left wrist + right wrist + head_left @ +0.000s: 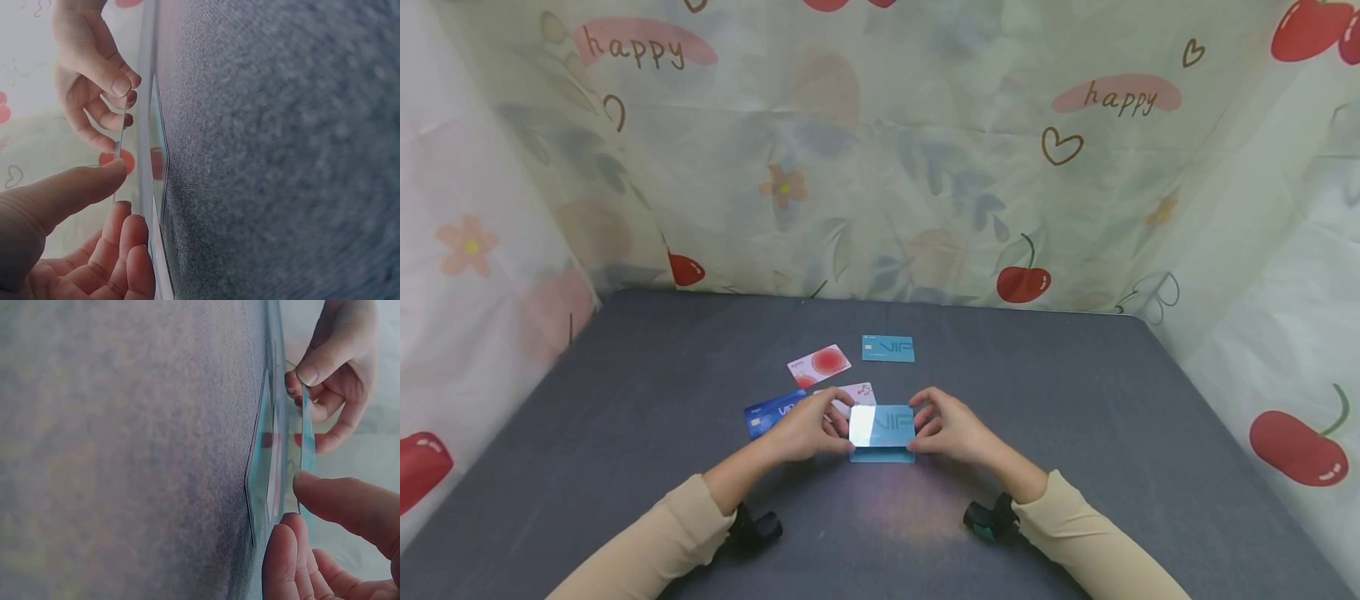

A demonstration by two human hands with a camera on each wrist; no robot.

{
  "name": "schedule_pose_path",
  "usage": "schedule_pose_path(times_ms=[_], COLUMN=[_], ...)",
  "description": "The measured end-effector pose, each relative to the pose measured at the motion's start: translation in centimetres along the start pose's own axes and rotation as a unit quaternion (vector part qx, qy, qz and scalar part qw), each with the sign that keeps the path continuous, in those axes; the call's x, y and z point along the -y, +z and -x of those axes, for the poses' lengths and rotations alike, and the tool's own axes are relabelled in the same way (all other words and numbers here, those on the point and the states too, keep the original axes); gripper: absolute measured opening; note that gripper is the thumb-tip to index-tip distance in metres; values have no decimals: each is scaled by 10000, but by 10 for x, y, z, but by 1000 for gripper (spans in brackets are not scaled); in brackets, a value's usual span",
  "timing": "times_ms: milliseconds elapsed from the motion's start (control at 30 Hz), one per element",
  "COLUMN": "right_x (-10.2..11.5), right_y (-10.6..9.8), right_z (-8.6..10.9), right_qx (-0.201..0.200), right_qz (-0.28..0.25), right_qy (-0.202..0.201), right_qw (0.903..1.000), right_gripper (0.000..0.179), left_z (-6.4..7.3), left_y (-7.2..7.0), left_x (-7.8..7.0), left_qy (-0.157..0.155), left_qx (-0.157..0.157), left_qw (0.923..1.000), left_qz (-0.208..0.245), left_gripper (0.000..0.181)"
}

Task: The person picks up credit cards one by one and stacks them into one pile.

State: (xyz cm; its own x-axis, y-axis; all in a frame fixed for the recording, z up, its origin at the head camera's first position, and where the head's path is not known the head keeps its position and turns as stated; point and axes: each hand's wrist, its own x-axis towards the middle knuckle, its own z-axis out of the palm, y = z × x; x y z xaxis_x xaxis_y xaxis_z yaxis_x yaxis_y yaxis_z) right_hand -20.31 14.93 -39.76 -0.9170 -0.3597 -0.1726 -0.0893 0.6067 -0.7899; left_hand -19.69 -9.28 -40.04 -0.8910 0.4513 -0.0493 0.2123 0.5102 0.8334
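A light blue VIP card (883, 423) is held level between both hands, just above the table. My left hand (808, 423) pinches its left edge between thumb and fingers; my right hand (953, 428) grips the right edge likewise. Seen edge-on in the right wrist view, the held card (307, 440) is thin and raised. Beneath it, a second light blue card (882, 456) lies on the table, mostly covered from above. Close to the left hand are a dark blue VIP card (762, 417) and a pale pink card (862, 393), both partly hidden by that hand.
Farther back on the dark grey table (1037, 375) lie a pink card with red circles (820, 365) and another light blue VIP card (888, 348). A patterned curtain (880, 167) with cherries and hearts encloses the table's back and sides.
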Motion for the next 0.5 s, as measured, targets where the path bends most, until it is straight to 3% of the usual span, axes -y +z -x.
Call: schedule_pose_path(times_ms=[200,500], right_x=[0,-1], right_y=[0,1], right_z=[1,3], right_qx=[45,76], right_qz=[17,94], right_qy=[-24,13], right_qw=[10000,9999], right_gripper=[53,53], left_z=[0,1], left_y=[1,3], left_x=[0,-1], left_qy=[-160,-146], left_qx=[43,88], left_qw=[9999,9998], left_qz=[18,-61], left_gripper=[54,53])
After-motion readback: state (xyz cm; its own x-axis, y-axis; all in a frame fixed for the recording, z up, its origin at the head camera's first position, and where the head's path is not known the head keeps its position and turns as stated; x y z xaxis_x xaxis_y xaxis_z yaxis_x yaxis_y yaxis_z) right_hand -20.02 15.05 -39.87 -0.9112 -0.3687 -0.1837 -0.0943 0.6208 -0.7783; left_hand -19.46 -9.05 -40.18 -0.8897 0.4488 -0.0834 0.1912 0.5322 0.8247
